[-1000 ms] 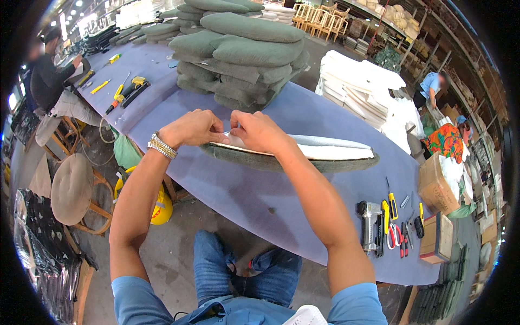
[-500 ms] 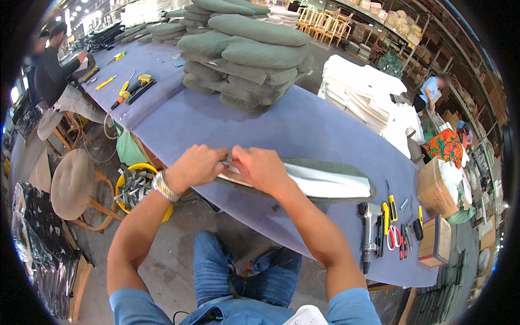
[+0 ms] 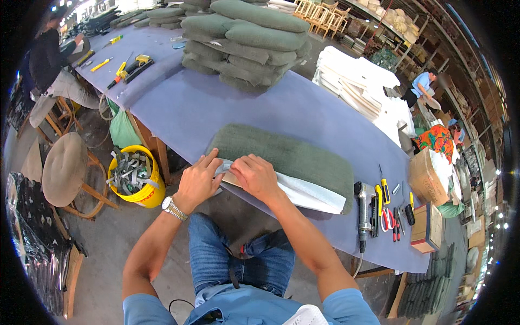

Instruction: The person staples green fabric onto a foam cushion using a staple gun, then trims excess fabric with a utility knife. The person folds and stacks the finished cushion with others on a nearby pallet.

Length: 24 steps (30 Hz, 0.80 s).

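Note:
A long dark green upholstered cushion [image 3: 281, 149] lies at the table's near edge, its green face showing broadly. Along its near side runs a white lining strip [image 3: 311, 195], with a thin tan board edge at the left end. My left hand [image 3: 197, 179], with a metal wristwatch [image 3: 173, 208], grips the cushion's near left corner, fingers over the green fabric. Close beside it, my right hand [image 3: 255, 176] is closed on the white edge, thumb and fingers bent together. The fabric under the fingertips is partly hidden.
Green cushions [image 3: 244, 49] are stacked at the table's far side. To the right lie a staple gun [image 3: 366, 208], red-handled scissors [image 3: 387, 219], yellow cutters [image 3: 384, 187] and a wooden box [image 3: 426, 227]. A yellow bucket of scraps [image 3: 149, 192] stands left of my legs. Two people work farther off.
The cushion has turned from nearly edge-on to showing its broad green face. Both hands stay on its near left edge, and the left fingers are now more stretched over it.

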### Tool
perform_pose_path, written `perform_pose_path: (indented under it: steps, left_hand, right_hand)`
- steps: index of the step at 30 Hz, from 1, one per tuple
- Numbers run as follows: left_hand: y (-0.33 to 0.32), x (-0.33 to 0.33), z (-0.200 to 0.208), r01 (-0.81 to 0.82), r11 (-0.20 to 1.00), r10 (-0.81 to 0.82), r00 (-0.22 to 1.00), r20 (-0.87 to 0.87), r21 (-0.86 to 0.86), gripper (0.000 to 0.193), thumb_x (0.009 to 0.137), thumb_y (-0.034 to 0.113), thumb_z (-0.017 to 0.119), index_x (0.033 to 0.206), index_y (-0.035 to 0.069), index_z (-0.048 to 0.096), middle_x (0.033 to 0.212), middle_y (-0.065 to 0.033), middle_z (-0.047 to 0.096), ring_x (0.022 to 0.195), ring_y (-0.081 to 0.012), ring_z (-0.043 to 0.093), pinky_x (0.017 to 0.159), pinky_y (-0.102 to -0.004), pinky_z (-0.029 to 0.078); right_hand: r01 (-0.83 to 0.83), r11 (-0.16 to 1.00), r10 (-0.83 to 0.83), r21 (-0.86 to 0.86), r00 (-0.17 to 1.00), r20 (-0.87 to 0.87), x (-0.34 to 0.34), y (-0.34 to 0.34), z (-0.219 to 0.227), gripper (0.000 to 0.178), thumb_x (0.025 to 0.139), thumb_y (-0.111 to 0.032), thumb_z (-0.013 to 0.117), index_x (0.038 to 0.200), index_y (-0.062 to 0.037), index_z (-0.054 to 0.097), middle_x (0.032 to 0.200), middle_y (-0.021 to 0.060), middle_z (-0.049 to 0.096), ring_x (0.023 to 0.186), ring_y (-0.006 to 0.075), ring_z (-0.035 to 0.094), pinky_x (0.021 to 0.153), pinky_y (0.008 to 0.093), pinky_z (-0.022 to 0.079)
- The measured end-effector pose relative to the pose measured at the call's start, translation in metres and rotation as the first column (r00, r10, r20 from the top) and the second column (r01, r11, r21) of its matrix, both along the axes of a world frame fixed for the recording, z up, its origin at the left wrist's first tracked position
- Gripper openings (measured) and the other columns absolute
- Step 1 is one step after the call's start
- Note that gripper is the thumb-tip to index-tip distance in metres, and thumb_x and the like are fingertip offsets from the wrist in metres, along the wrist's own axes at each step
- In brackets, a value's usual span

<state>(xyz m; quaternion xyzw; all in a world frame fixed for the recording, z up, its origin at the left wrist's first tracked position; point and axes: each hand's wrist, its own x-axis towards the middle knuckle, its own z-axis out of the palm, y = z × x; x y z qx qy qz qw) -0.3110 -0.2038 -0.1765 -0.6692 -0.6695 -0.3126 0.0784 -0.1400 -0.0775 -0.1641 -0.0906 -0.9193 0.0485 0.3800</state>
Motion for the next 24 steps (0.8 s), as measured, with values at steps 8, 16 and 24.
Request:
perform_pose_path:
  steps: [8,16,24]
  left_hand:
    - [0.002,-0.004,0.002,-0.047,0.992,0.04,0.997,-0.06,-0.114,0.032,0.09,0.021,0.071,0.114,0.004,0.058,0.133,-0.0282,0.063,0.105,-0.0404,0.071,0.077,-0.0471,0.061]
    - [0.009,-0.015,-0.011,-0.045,0.996,0.039,0.997,-0.07,-0.08,0.059,0.09,0.022,0.072,0.137,-0.007,0.053,0.105,-0.0163,0.075,0.083,-0.0349,0.074,0.071,-0.0442,0.06]
    - [0.01,-0.016,-0.001,-0.082,0.984,0.081,0.997,-0.014,-0.157,0.04,0.088,0.026,0.073,0.123,0.009,0.064,0.097,-0.0185,0.075,0.086,-0.0406,0.072,0.076,-0.0498,0.058]
  right_hand:
    - [0.02,0.999,-0.02,0.032,1.0,0.003,-0.001,-0.001,0.007,0.013,0.087,-0.017,0.075,0.091,-0.0103,0.065,0.109,0.0046,0.067,0.101,0.0264,0.063,0.089,0.0441,0.047]
    - [0.107,0.975,-0.073,-0.193,0.982,0.175,-0.01,0.014,-0.005,0.022,0.088,-0.026,0.077,0.102,-0.0127,0.068,0.139,0.0109,0.064,0.135,0.038,0.054,0.114,0.0608,0.037]
    - [0.069,0.993,-0.053,-0.092,0.985,0.164,-0.008,0.011,-0.008,0.018,0.09,-0.024,0.071,0.097,-0.0095,0.064,0.107,0.0149,0.07,0.106,0.0404,0.067,0.099,0.0546,0.051]
